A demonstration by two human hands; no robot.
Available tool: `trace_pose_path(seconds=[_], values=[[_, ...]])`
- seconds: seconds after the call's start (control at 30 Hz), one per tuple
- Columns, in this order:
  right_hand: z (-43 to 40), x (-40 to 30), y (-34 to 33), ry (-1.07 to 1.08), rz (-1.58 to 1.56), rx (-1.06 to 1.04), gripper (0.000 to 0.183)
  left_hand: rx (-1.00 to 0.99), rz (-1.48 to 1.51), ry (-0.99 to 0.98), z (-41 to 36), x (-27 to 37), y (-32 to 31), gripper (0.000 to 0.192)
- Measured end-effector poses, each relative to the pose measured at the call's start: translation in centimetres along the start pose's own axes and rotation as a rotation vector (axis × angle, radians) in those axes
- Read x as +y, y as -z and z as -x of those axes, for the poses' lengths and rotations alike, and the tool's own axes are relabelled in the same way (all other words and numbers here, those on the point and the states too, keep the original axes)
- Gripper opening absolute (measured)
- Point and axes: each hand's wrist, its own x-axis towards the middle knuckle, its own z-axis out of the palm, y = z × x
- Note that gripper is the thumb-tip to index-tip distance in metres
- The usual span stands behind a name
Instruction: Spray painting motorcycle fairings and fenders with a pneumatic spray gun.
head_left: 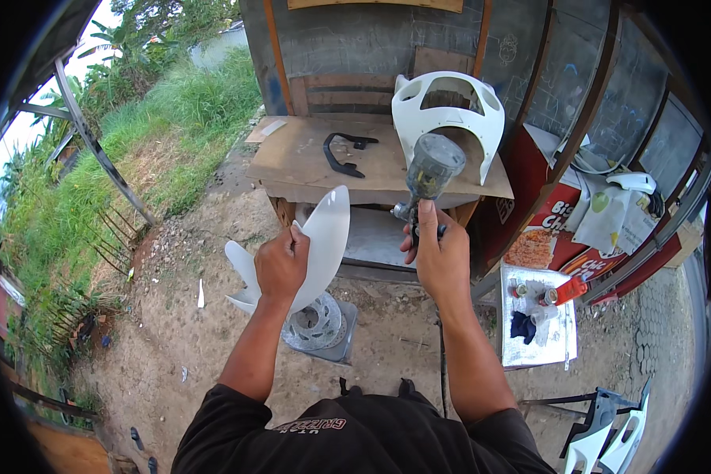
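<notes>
My left hand (280,262) grips a glossy white curved panel (327,237), likely a motorcycle mudguard, and holds it up off the ground. In my right hand (441,252) is a gravity-feed spray gun (415,219), its cup (435,163) upright and smeared with dried paint. The thumb lies along the back of the gun; the other fingers wrap its handle. The gun is apart from the white panel, to its right. Beyond my hands, a white motorcycle front fairing (450,117) stands on a brown-covered table (290,157), beside a black curved bracket (338,155).
A pierced metal disc (314,323) sits on a grey base in front of my feet. To the right, a foil-covered stand (545,349) bears cans, a red bottle (570,290) and a dark cloth (522,327). More white panels (619,435) hang at lower right. Grass (183,112) grows at left.
</notes>
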Motion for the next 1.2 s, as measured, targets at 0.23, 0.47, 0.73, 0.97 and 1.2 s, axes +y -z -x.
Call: trace_pose_path(seconds=[0.23, 0.47, 0.73, 0.97, 1.2], values=[[1.8, 0.2, -1.3, 0.106, 0.230, -0.123, 0.066, -0.152, -0.124, -0.192, -1.2, -0.5, -0.9, 0.035], [1.4, 2.4, -1.0, -0.115, 0.089, -0.227, 0.069, -0.238, -0.164, -0.367, -2.0, -1.4, -1.0, 0.034], [0.2, 2.8, 0.9, -0.097, 0.384, -0.028, 0.070, -0.395, -0.314, -0.517, -3.2, -2.6, -0.1, 0.035], [1.9, 2.4, -1.3, -0.167, 0.123, -0.275, 0.074, -0.392, -0.302, -0.680, -3.3, -3.2, 0.2, 0.031], [2.1, 4.1, 0.9, -0.250, 0.068, -0.209, 0.066, -0.184, -0.138, -0.972, -4.8, -5.3, 3.0, 0.024]])
